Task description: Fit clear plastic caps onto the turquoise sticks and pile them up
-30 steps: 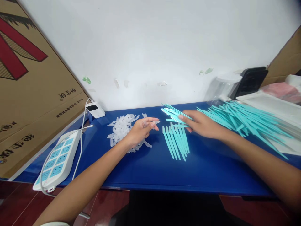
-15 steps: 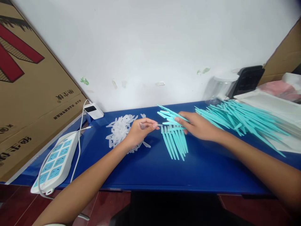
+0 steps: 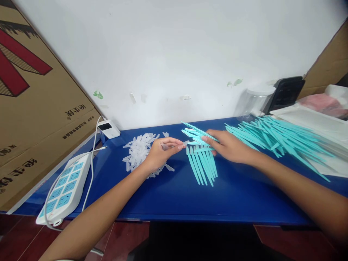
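Between its fingertips my left hand [image 3: 160, 150] pinches a translucent blade cap [image 3: 186, 143], and something translucent also shows inside the fingers. Closed around several turquoise eyebrow razors [image 3: 194, 131] is my right hand [image 3: 224, 143], their tips fanned toward the left. The pinched cap is by the end of one held razor; I cannot tell whether it is fitted over it. Below the right hand, a row of turquoise razors [image 3: 202, 166] lies side by side on the blue table [image 3: 163, 203]. A heap of translucent caps [image 3: 140, 150] lies beside and partly behind my left hand.
A large pile of turquoise razors [image 3: 277, 136] lies at the right, partly on white packaging [image 3: 299, 116]. Behind it stand a clear jar [image 3: 258, 99] and a black object [image 3: 286, 92]. At the left are a power strip [image 3: 65, 188], a white device [image 3: 108, 128], cables and a cardboard box [image 3: 40, 119].
The pinched cap now shows more clearly, tilted upward at the left fingertips near the razor ends. My right hand and its razors have hardly moved.
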### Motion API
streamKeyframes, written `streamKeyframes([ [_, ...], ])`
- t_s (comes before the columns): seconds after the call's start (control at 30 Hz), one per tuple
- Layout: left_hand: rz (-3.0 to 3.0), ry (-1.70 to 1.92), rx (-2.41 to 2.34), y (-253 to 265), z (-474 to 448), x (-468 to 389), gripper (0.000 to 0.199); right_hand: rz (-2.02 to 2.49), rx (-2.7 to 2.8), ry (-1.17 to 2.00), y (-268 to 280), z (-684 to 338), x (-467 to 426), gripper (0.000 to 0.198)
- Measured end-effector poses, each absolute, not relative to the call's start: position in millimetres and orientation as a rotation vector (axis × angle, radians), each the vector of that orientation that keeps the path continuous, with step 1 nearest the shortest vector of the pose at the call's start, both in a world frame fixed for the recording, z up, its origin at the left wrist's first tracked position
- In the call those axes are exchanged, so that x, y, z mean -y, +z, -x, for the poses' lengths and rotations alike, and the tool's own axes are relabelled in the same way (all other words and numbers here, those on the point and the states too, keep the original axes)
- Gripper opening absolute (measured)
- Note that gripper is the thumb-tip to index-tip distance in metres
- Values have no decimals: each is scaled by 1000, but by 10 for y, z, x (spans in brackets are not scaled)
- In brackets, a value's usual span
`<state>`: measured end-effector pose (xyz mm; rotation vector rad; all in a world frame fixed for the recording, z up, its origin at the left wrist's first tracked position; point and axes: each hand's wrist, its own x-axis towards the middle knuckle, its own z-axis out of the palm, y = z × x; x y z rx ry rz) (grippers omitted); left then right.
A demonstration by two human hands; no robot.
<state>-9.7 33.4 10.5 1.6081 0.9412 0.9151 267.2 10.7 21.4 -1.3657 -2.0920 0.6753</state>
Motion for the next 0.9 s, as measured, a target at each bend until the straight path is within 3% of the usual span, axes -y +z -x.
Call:
streamKeyframes([
  [0.9,-1566,762,-837,36,61,-282,42,1321,2161,775,234,-2520,16,44],
])
